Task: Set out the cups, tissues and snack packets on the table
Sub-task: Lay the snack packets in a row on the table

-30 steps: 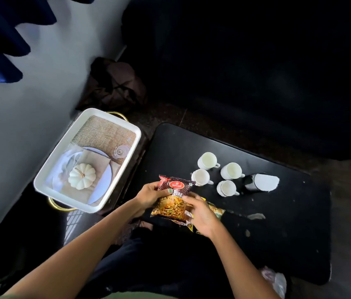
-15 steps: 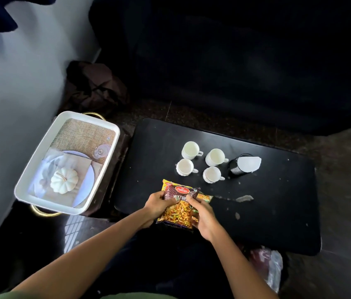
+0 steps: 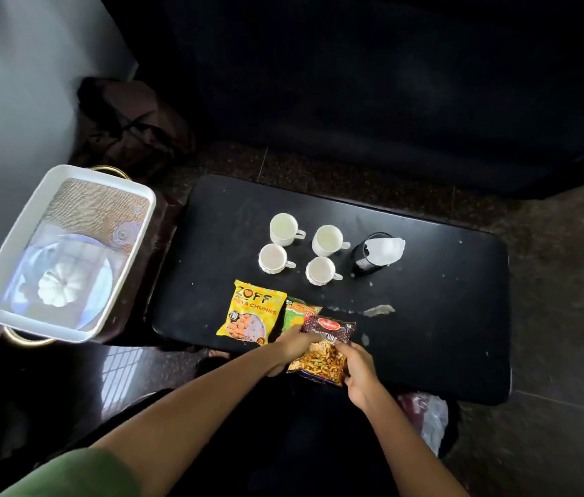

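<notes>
Gripping the maroon packet (image 3: pixel 326 347) from both sides, the hands sit at the table's (image 3: pixel 444 317) near edge: the left hand (image 3: pixel 292 347) curls its fingers over the packet's left edge, and the right hand (image 3: pixel 356 367) pinches its lower right corner. Half a second ago this packet lay on top of the stack and hid most of the others; now it has slid to the right and lies partly over a green packet (image 3: pixel 299 312), while a yellow packet (image 3: pixel 252 313) lies flat and uncovered just left of the green one, apart from both hands. Beyond the packets four white cups (image 3: pixel 303 249) stand upright in a loose square, handles to the right, placed as before. Just right of them a black holder (image 3: pixel 367 261) carries white tissues (image 3: pixel 385 251). Pale smears mark the dark tabletop right of the packets. Left of the table a white tray (image 3: pixel 3 278) with gold handles holds a woven mat, a plate, a white pumpkin (image 3: pixel 59 286) and a clear glass. A plastic bag (image 3: pixel 430 417) lies on the floor by the right forearm, and a dark bag (image 3: pixel 129 127) rests against the wall behind the tray.
</notes>
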